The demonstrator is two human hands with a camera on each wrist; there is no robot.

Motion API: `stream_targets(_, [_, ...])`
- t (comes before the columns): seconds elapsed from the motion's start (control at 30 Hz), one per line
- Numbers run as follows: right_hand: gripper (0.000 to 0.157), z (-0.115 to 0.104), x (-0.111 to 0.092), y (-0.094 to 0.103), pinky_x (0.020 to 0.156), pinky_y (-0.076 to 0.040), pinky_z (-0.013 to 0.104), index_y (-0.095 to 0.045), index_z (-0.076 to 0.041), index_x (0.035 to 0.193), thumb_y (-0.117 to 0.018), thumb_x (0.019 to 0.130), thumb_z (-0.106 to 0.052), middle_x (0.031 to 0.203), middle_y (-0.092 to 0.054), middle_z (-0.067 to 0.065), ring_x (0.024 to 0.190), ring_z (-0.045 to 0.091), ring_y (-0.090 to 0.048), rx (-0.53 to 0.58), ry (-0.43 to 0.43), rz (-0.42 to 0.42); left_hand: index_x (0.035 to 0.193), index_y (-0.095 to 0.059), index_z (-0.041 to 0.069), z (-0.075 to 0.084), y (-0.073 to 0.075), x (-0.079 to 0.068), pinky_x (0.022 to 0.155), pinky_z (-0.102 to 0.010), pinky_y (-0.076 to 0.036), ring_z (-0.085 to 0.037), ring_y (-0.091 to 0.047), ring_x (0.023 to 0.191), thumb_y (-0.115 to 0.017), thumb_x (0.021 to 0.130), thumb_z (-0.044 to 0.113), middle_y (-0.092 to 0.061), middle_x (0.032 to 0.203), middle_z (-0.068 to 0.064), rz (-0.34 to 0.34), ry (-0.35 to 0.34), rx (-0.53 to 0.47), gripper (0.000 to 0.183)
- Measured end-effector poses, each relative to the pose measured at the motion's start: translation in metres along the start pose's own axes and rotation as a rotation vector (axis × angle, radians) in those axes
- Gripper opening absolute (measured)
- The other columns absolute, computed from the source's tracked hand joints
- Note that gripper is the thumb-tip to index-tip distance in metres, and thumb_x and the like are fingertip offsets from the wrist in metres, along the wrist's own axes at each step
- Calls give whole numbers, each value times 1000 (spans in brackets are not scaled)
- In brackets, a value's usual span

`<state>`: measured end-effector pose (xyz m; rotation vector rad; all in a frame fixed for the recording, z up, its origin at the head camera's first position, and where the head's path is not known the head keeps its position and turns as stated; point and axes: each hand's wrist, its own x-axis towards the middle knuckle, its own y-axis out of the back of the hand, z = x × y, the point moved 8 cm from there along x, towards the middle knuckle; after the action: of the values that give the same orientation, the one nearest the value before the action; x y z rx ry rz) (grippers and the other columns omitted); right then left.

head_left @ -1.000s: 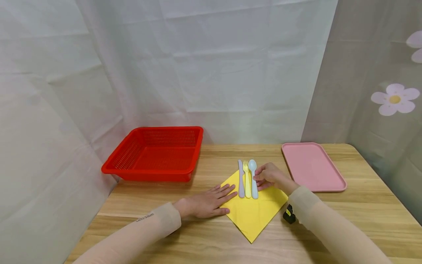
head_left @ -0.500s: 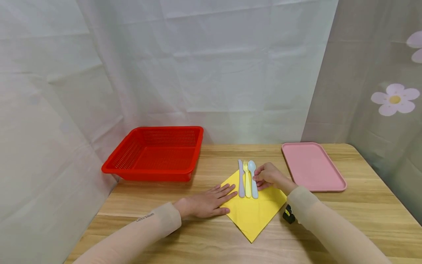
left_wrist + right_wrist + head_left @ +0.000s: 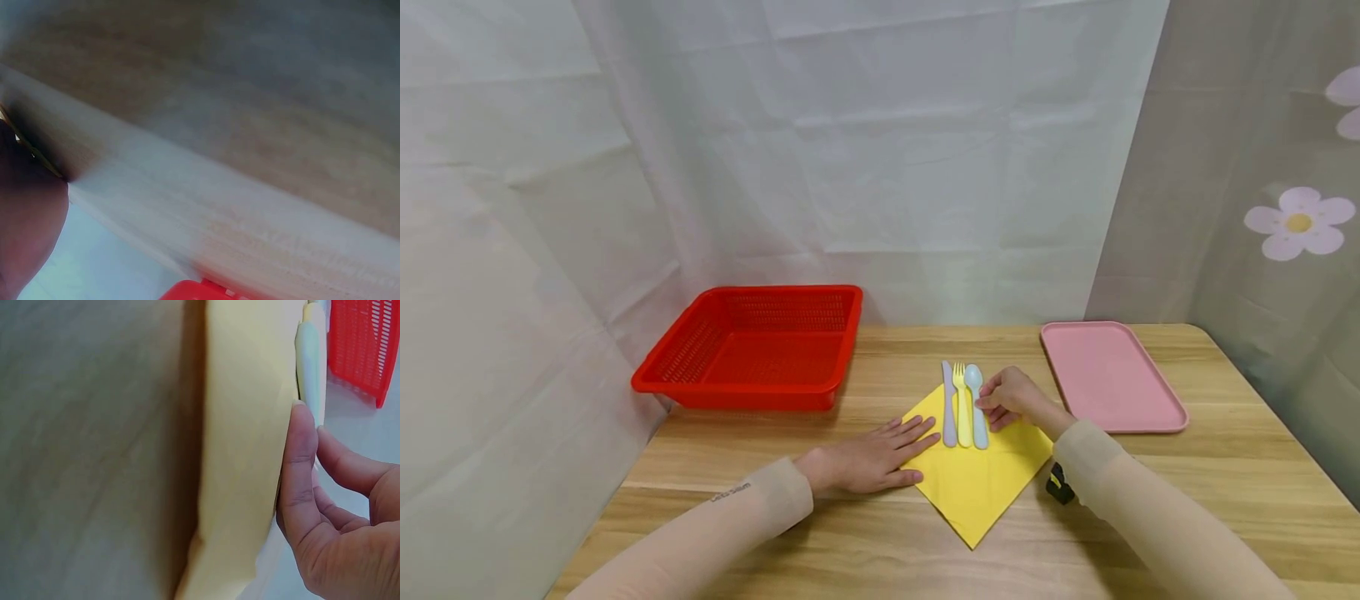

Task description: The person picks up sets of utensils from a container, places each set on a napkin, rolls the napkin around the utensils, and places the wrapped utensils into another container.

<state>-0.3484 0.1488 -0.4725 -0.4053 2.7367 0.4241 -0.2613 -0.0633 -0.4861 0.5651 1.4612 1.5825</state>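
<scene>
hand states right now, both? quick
Left hand: open, laid flat across the left corner of the yellow napkin.
Right hand: closed, pinching the light-blue spoon by its handle.

Yellow napkin [image 3: 973,487] touched by left hand [image 3: 871,457], blue spoon [image 3: 980,427] pinched by right hand [image 3: 1013,395], fork [image 3: 962,408] and knife [image 3: 949,417] laid alongside, red basket [image 3: 730,389] and pink tray [image 3: 1111,375] set farther back.

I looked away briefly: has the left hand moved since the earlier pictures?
No; judged against the red basket, the left hand lies in the same place, partly on the yellow napkin.
</scene>
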Motion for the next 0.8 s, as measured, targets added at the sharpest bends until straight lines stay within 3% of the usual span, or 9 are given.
stream_targets(0.33, [18, 1, -6, 14, 57, -62, 35, -65, 9, 112, -65, 102, -5, 74, -63, 11, 58, 17, -62, -63, 6, -6, 169, -10, 23, 2, 1, -1, 130, -40, -7, -19, 1, 161, -31, 112, 54, 1, 176, 1, 0, -4, -13, 69])
stream_targets(0.63, [26, -18, -22, 24, 62, -59, 35, -61, 15, 122, -63, 103, -2, 90, -67, 24, 68, 24, -64, -258, 318, 6, 169, -8, 24, 1, 1, -1, 130, -39, -7, -18, 2, 161, -30, 111, 55, 3, 176, 2, -14, 6, -25, 69])
stream_targets(0.8, [23, -25, -33, 23, 71, -59, 36, -66, 11, 120, -65, 102, -5, 99, -70, 17, 83, 27, -68, -402, 461, 20, 169, -9, 25, -1, 2, -1, 130, -39, -6, -18, 2, 161, -31, 111, 55, 3, 176, 3, -18, 1, -59, 69])
